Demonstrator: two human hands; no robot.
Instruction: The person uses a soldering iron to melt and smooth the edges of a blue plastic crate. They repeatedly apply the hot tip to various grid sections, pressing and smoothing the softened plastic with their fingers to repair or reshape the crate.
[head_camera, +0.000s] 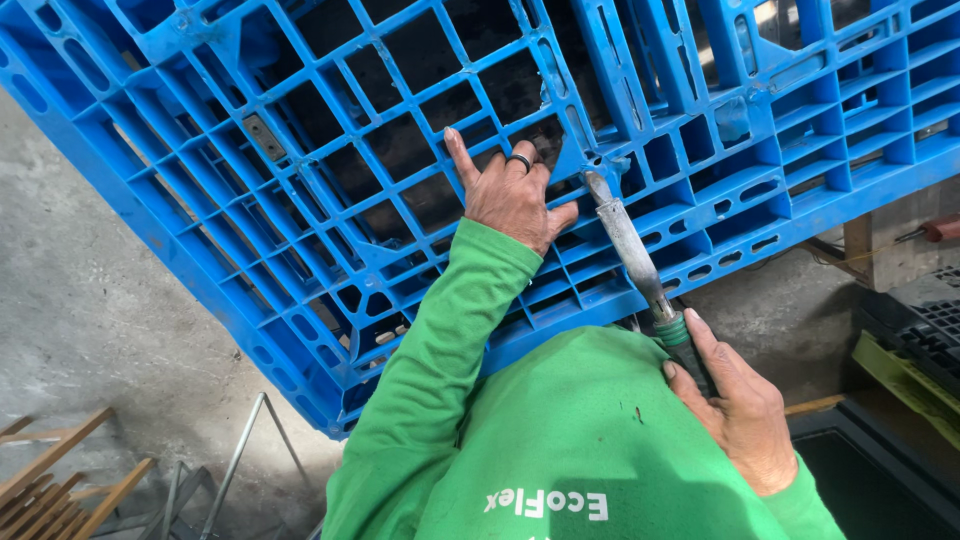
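The blue plastic pallet (330, 200) fills most of the view, tilted up on edge so that its ribbed grid faces the person and its lower edge slants down toward the concrete floor (90, 310). That stance seems to bring the ribs within easy reach of both arms.

The left hand (510, 195) lies flat on the grid near the middle, its fingers spread apart and pressed on the ribs, clamped on nothing; it looks to be steadying the pallet. A dark ring (519, 161) sits on one finger.

The right hand (740, 405) has its fingers wrapped tight around the green grip of a long metal tool (625, 240). The shaft runs up and to the left, and its tip touches a rib just beside the left hand, so the bracing hand is close to the spot being worked.

Both arms wear bright green sleeves (440, 350).

Farther out, wooden slats (60, 480) lie at the lower left with thin metal rods (240, 450) beside them. At the right edge there is a dark plastic crate (920, 330) and a wooden block (885, 250) under the pallet's edge.
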